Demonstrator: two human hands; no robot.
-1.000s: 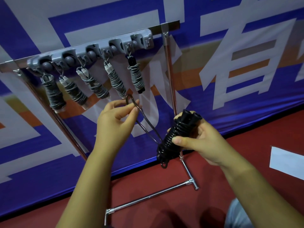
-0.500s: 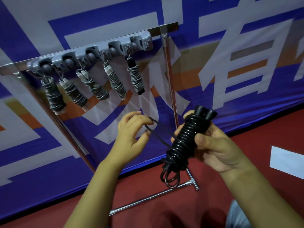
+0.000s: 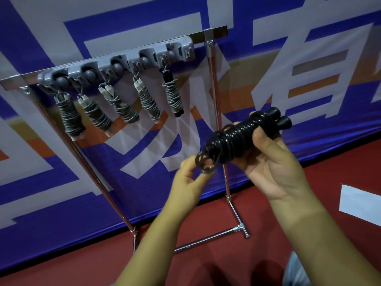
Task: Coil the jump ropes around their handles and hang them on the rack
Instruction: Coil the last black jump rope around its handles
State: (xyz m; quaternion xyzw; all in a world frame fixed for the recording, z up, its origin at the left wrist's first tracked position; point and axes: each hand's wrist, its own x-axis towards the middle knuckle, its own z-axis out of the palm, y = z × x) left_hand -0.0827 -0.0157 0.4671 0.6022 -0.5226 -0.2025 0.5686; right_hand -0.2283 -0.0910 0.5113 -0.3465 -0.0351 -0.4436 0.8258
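Observation:
My right hand (image 3: 270, 162) grips a black jump rope (image 3: 237, 139), its cord wound tightly around the two black handles, which point up to the right. My left hand (image 3: 191, 178) pinches the small loops of cord at the bundle's lower left end. Behind them stands a chrome rack (image 3: 214, 104) with a grey hook strip (image 3: 123, 62) along its top bar. Several coiled grey ropes (image 3: 148, 104) hang from the strip's hooks. The strip's right end, beyond the last hanging rope, carries nothing.
A blue, white and orange banner (image 3: 288, 58) covers the wall behind the rack. The rack's chrome foot (image 3: 233, 230) rests on the red floor. A white sheet (image 3: 360, 201) lies on the floor at the right.
The loose loop of cord that my left hand held out has been wound in. My left hand dropped to the bundle's lower end, and my right hand tilted the bundle more level.

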